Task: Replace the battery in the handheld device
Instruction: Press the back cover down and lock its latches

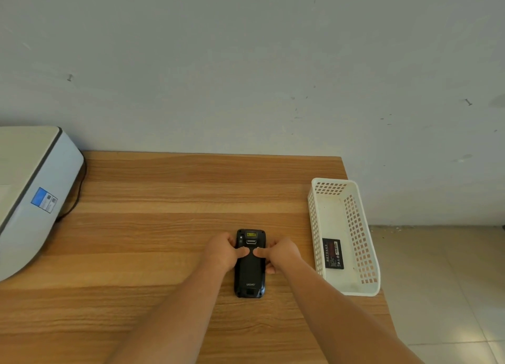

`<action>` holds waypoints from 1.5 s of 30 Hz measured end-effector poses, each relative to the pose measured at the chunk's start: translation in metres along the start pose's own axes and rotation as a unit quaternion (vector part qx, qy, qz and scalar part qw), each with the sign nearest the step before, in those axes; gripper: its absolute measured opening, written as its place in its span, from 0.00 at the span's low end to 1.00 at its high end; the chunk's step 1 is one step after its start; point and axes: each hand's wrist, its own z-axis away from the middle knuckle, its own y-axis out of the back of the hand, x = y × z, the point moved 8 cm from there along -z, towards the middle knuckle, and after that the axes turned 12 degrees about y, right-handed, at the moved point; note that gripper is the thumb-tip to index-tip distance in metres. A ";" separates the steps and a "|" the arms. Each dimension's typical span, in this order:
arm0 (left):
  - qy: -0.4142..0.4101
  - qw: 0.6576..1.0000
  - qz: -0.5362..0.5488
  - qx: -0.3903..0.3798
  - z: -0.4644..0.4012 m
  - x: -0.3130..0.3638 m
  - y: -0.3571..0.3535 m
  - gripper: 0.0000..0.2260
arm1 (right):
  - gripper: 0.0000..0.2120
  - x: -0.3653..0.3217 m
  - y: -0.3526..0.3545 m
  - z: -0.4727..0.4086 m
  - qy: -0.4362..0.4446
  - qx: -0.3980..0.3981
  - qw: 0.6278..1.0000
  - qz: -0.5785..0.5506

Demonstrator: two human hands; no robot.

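Two hands: both grip the handheld device point(250, 270), which lies back-up on the table point(164, 227) near its front middle
Handheld device: black, oblong with rounded corners, matte back with a small pale logo near its lower end; a yellowish window sits at its far end
Left hand point(222, 250): fingers point(232, 238) curled round the device's left edge, thumb pressing flat on the back
Right hand point(278, 253): fingers curled against the right edge, thumb pressing the back, tip almost meeting the left thumb
Table: wood-grain top with long brown streaks
Basket point(355, 219): white plastic, oblong, lattice walls, standing at the table's right edge, well apart from the device
In the basket: one flat black battery point(332, 253) with a red-and-white label, lying on the floor of the basket
Printer point(30, 189): smooth white-grey casing, rounded corner, blue sticker, at the table's left
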 end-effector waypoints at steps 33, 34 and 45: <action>0.017 0.994 0.092 -0.054 0.024 -0.037 -0.015 0.16 | 0.14 0.030 -0.005 0.030 0.029 0.030 0.998 -0.047; 0.026 0.993 0.093 -0.065 0.024 -0.040 -0.016 0.16 | 0.14 0.033 -0.006 0.032 0.022 0.025 0.998 -0.054; 0.021 0.994 0.085 -0.064 0.031 -0.044 -0.017 0.13 | 0.13 0.039 -0.010 0.030 0.021 -0.008 0.997 -0.067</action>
